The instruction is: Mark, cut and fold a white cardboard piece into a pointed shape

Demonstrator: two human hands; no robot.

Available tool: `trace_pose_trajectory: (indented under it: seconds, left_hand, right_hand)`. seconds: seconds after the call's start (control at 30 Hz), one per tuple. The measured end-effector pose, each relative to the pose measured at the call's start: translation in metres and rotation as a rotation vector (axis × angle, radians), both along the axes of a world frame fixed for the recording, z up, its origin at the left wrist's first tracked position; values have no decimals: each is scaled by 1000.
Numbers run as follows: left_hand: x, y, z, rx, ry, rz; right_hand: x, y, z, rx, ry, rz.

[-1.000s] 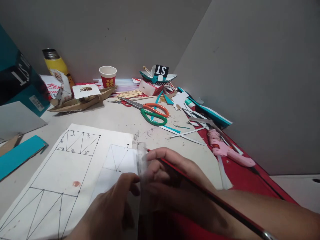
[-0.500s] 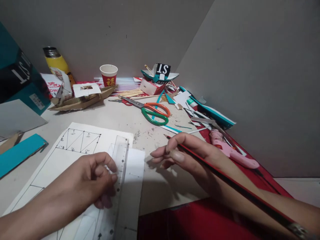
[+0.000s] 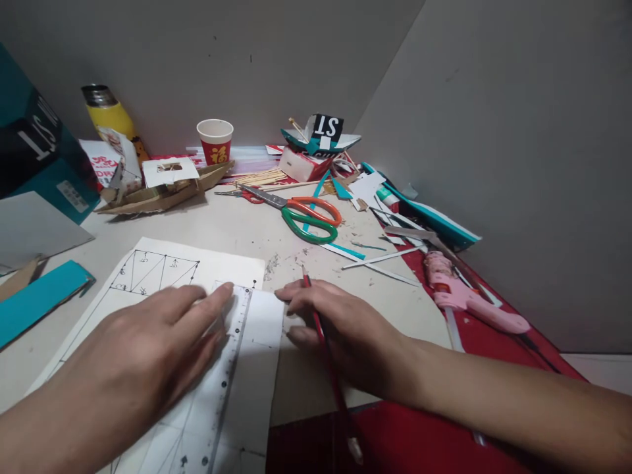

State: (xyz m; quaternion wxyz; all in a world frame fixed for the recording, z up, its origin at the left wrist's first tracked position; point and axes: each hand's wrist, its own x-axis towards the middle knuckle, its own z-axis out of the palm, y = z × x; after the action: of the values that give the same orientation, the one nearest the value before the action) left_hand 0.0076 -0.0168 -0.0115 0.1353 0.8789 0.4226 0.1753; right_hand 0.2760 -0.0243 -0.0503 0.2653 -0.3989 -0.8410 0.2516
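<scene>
A clear plastic ruler [image 3: 231,368] lies lengthwise over white paper. My left hand [image 3: 158,342] is on its left side, with index finger and thumb on the ruler near its far end. My right hand [image 3: 340,322] is just right of the paper's edge, with a red and black pencil [image 3: 322,336] held between the fingers. The pencil's tip points away from me, its end towards me. Under the ruler is a smaller white sheet [image 3: 266,316], on a larger sheet [image 3: 212,263] with drawn triangles and written numbers.
Orange-and-green-handled scissors [image 3: 311,220] lie beyond the hands. A pink glue gun [image 3: 464,296] rests at the right on red cloth. A cardboard boat [image 3: 168,201], a paper cup [image 3: 216,141] and a yellow bottle [image 3: 111,118] stand at the back left. Teal card [image 3: 44,299] lies left.
My left hand has come down flatter along the ruler, whose far end has shifted towards me. My right hand has moved left to the paper's edge, turning the pencil more upright in view.
</scene>
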Motion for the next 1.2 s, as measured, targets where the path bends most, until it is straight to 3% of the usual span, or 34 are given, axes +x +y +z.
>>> trace_pose_trajectory:
  seconds: [0.1, 0.2, 0.37, 0.83, 1.03, 1.2]
  left_hand:
    - [-5, 7, -7, 161, 204, -256]
    - [-10, 13, -21, 143, 293, -383]
    - [-14, 12, -34, 104, 377, -351]
    - [22, -6, -32, 256, 349, -157]
    - [8, -6, -28, 62, 291, -142]
    - [-7, 3, -29, -9, 285, -218]
  right_hand:
    - [0, -3, -10, 90, -47, 92]
    - [0, -4, -15, 127, -93, 121]
    - [0, -4, -15, 132, -129, 121]
    - [-2, -4, -11, 93, -110, 114]
    - [-4, -3, -6, 99, -93, 135]
    - [-4, -2, -10, 132, -63, 120]
